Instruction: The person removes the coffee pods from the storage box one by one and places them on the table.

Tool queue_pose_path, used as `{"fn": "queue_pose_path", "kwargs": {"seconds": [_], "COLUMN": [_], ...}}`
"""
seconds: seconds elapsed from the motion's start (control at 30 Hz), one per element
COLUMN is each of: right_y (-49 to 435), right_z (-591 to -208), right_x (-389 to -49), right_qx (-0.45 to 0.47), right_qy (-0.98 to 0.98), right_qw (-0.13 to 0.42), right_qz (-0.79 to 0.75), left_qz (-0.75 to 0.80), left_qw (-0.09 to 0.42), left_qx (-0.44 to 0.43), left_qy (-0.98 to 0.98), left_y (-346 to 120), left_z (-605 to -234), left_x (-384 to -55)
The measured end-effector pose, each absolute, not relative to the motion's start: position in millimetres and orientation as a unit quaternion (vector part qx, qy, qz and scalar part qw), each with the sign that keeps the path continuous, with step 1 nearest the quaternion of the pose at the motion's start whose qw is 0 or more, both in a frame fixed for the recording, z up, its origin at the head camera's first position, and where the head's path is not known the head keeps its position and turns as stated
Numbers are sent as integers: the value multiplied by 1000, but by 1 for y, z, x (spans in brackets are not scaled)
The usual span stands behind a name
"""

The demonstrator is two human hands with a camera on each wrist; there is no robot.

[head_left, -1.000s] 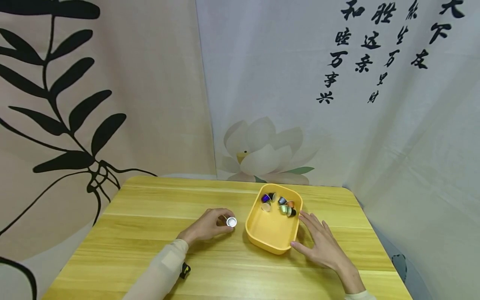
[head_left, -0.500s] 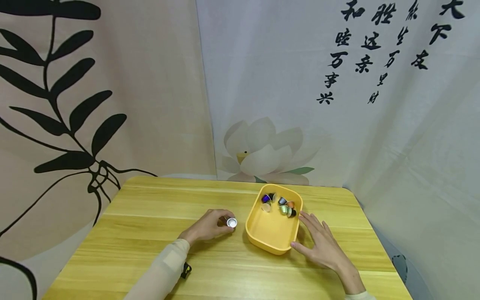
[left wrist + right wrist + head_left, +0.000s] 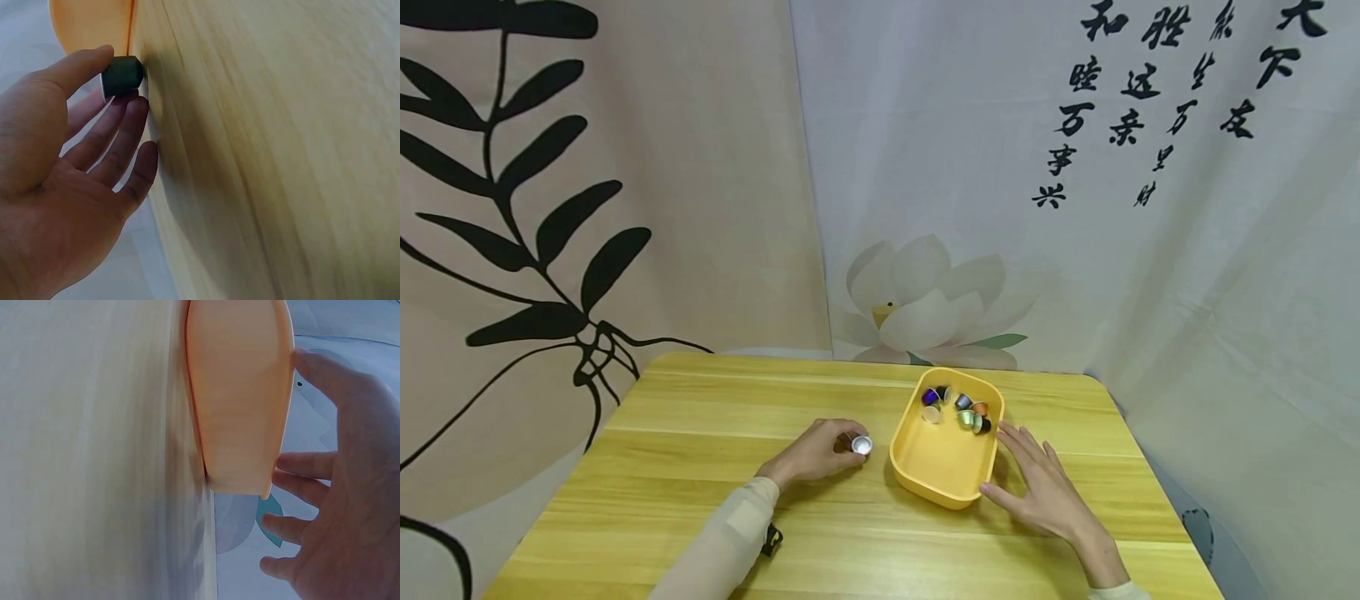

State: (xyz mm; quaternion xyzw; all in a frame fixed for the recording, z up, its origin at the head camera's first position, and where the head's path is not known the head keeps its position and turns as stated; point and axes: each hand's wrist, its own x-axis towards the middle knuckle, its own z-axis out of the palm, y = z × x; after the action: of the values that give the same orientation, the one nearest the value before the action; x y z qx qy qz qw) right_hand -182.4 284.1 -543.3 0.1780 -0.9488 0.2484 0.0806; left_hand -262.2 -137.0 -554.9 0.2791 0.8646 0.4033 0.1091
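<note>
Between thumb and fingers my left hand [image 3: 820, 451] pinches a coffee capsule [image 3: 122, 76], dark green on its body with a silvery-white lid [image 3: 862, 446] facing up and toward the right in the head view. It is held just left of a yellow plastic tray [image 3: 925, 467]. My right hand [image 3: 1042, 492] touches the tray's right rim with its thumb and fingertips, fingers spread and mostly straight. Inside the tray, toward its far end, lie several more capsules, among them a purple one [image 3: 930, 397], a pale green one [image 3: 966, 419] and an orange one [image 3: 980, 408].
The wooden table [image 3: 700, 417] carries the tray right of its middle, near the back edge. Behind it hangs a cloth backdrop [image 3: 737, 167] with a plant print, a lotus and black characters. A small black object [image 3: 772, 540] shows beside the left sleeve.
</note>
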Motion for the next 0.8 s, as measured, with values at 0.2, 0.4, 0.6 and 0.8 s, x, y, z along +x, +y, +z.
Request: {"fn": "queue_pose_path", "kwargs": {"seconds": [0.2, 0.4, 0.6, 0.8], "right_y": [284, 285, 284, 284], "right_z": [-542, -543, -543, -543], "right_x": [-182, -182, -183, -183], "right_qx": [178, 178, 179, 175], "right_qy": [-949, -949, -948, -949], "right_qw": [80, 82, 82, 79], "right_qz": [248, 248, 249, 251], "left_qz": [397, 396, 396, 396], "left_qw": [106, 103, 104, 108], "left_qx": [278, 280, 287, 285], "left_qy": [868, 869, 866, 867], "left_y": [-138, -138, -139, -142], "left_z": [-554, -554, -554, -554], "left_x": [-261, -261, -261, -260]}}
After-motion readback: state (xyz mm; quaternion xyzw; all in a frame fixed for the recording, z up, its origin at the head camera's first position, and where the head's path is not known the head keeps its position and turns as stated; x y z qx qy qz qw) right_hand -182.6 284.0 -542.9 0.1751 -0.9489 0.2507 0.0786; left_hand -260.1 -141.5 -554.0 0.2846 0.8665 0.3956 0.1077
